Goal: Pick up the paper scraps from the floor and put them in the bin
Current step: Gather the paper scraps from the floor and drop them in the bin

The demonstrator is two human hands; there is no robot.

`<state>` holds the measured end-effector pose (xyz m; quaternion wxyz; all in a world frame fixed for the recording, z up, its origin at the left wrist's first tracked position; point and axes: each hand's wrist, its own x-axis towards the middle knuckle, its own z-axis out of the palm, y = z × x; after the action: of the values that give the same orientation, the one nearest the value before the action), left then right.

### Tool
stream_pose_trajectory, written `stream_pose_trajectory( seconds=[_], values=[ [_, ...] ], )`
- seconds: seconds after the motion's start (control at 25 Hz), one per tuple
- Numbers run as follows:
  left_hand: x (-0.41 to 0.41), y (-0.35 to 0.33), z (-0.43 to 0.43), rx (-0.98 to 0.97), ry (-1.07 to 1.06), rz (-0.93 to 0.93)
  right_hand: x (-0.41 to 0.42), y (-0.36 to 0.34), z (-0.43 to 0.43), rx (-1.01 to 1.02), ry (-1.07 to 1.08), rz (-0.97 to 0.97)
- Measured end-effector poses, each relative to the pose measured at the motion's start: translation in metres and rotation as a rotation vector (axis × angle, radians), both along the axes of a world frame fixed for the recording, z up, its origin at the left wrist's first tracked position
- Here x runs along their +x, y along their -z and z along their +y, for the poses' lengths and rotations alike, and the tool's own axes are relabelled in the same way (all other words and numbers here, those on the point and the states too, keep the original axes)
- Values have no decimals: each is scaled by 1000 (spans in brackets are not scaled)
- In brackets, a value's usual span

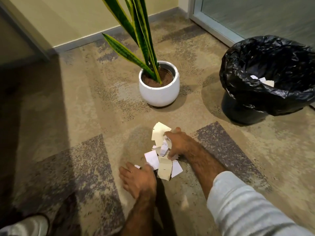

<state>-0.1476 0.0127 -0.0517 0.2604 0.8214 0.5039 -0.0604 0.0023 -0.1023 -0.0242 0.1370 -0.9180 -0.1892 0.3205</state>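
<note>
A heap of white and cream paper scraps [162, 155] lies on the carpet in front of me. My right hand [177, 143] rests on the right side of the heap, fingers curled around several scraps. My left hand [138, 179] lies flat on the carpet at the heap's lower left, fingers spread, its fingertips touching the nearest scraps. The bin [238, 92], lined with a black plastic bag, stands at the right; a few white scraps [263, 81] lie inside it.
A white round pot [159, 92] with a tall snake plant stands just beyond the heap, left of the bin. A wall with a grey skirting board runs behind, and a glass door frame [214, 29] stands at the back right. A shoe [25, 225] shows at bottom left.
</note>
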Motion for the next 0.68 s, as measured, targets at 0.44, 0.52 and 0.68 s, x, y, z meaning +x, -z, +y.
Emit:
stream_pose_trajectory(
  seconds=[0.44,0.52,0.68],
  values=[
    [-31,6,19,113,53,-52,-1,4,0,-18,233,116],
    [-19,4,20,53,45,-99,-10,6,3,-38,205,43],
    [8,1,10,-52,144,-246,-13,2,1,17,217,8]
  ],
)
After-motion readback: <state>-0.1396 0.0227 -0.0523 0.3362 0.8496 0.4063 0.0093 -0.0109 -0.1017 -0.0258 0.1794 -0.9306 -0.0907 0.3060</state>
